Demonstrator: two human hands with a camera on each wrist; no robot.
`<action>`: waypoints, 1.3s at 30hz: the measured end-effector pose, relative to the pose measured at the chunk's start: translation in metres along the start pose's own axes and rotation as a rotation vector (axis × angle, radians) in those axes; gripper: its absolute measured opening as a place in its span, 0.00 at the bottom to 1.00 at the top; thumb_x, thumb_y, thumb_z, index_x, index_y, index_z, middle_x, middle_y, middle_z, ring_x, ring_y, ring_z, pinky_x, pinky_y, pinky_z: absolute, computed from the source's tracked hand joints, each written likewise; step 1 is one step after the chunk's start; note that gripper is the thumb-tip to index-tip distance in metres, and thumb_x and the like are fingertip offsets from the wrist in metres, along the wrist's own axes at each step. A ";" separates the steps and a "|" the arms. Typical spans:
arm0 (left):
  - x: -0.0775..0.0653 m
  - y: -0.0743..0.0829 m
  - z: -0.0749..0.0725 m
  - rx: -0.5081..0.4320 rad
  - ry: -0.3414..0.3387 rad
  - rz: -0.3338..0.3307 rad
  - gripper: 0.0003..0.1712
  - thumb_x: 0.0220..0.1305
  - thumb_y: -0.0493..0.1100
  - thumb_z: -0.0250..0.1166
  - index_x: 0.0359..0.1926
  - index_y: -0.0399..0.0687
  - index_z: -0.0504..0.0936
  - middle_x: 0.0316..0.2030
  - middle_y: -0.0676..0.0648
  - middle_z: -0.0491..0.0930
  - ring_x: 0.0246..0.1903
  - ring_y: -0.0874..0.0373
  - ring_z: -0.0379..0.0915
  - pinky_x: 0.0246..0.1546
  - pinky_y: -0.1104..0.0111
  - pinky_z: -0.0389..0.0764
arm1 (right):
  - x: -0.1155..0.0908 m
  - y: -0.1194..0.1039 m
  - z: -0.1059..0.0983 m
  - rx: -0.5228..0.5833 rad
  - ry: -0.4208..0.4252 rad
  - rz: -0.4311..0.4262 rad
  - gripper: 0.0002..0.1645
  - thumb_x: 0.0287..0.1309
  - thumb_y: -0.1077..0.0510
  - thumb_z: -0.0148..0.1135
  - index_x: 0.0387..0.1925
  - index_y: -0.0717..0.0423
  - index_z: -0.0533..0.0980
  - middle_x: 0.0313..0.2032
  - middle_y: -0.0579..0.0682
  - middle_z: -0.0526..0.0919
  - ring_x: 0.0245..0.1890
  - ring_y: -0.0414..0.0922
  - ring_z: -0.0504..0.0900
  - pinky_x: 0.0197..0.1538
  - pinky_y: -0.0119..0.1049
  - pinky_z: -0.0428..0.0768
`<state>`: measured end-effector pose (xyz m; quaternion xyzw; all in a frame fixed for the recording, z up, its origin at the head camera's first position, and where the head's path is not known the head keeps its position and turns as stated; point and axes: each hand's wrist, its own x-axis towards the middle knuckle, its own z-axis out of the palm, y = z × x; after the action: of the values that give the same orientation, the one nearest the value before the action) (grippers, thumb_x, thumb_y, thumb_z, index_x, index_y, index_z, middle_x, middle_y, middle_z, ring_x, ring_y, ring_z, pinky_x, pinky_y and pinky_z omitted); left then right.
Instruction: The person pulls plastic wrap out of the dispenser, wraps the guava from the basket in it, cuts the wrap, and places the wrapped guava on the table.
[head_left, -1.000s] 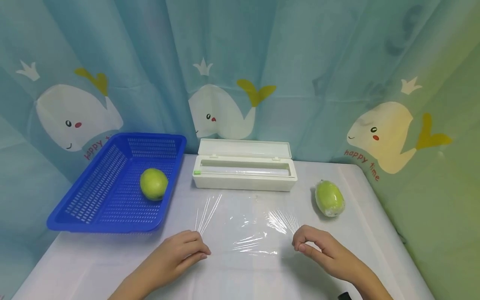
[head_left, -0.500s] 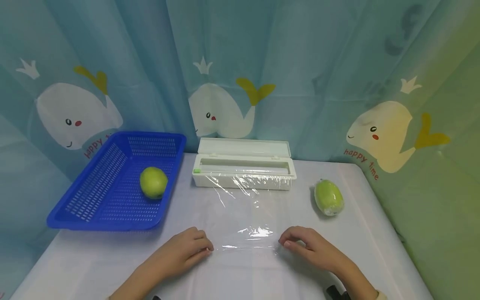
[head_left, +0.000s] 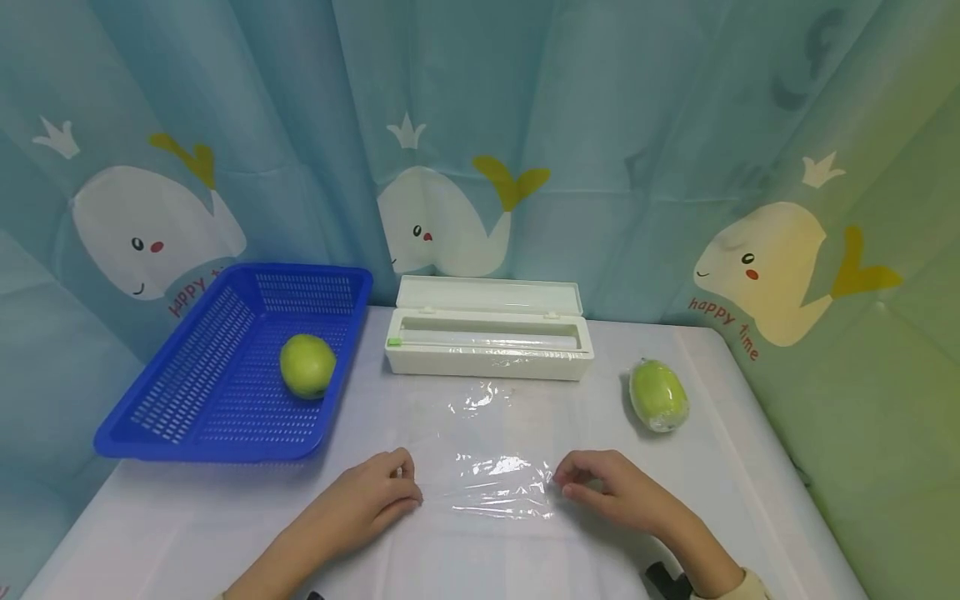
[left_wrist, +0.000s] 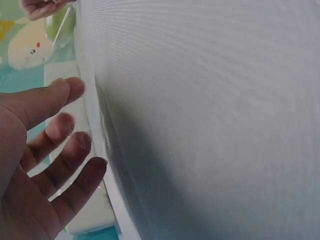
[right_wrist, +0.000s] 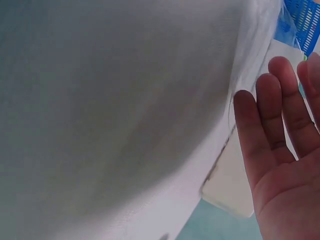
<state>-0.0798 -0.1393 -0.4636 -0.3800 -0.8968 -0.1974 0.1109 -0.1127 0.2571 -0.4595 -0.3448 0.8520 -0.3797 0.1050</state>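
Observation:
A clear sheet of plastic wrap [head_left: 495, 475] stretches from a white wrap dispenser box [head_left: 487, 364] toward me, shiny and creased along its near edge. My left hand [head_left: 371, 504] pinches the near left corner between thumb and index finger, its other fingers [left_wrist: 67, 155] loosely bent. My right hand [head_left: 622, 492] has thumb and index finger at the near right corner, holding it, while the other fingers [right_wrist: 272, 110] are extended. Both hands are low over the table. Inside the box lies the wrap roll [head_left: 487, 340], under a raised lid [head_left: 487, 296].
A blue plastic basket [head_left: 120, 446] stands at the left with one green fruit [head_left: 307, 367] inside. To the right of the box lies another green fruit [head_left: 658, 396], covered in shiny wrap. A curtain with whale prints [head_left: 450, 225] hangs behind the white table [head_left: 465, 567].
My right hand has moved left, closer to my left hand, which has barely shifted. The stretch lines at the corners have slackened and the wrap's creases have shifted.

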 end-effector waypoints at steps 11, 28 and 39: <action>0.000 0.002 -0.001 -0.003 -0.061 -0.005 0.02 0.63 0.46 0.68 0.33 0.62 0.85 0.30 0.65 0.72 0.32 0.69 0.62 0.34 0.73 0.71 | 0.002 0.002 0.001 0.073 0.025 0.028 0.03 0.65 0.58 0.64 0.40 0.50 0.80 0.37 0.43 0.86 0.37 0.35 0.82 0.42 0.32 0.82; 0.003 0.008 -0.031 -0.007 0.054 -0.111 0.10 0.60 0.45 0.72 0.43 0.63 0.87 0.38 0.65 0.75 0.39 0.69 0.72 0.39 0.69 0.79 | 0.033 -0.019 -0.016 -0.011 -0.060 -0.022 0.05 0.64 0.59 0.65 0.41 0.52 0.80 0.36 0.34 0.82 0.35 0.33 0.80 0.37 0.31 0.81; -0.003 -0.017 -0.101 -0.124 0.369 -0.361 0.15 0.61 0.35 0.70 0.48 0.51 0.85 0.45 0.55 0.82 0.40 0.67 0.76 0.39 0.78 0.79 | 0.102 -0.069 -0.017 -0.066 -0.128 -0.127 0.12 0.67 0.58 0.61 0.51 0.49 0.78 0.46 0.43 0.85 0.44 0.34 0.82 0.45 0.31 0.82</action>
<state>-0.0850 -0.1961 -0.3786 -0.1777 -0.9010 -0.3343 0.2119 -0.1608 0.1658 -0.3899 -0.4248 0.8321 -0.3345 0.1233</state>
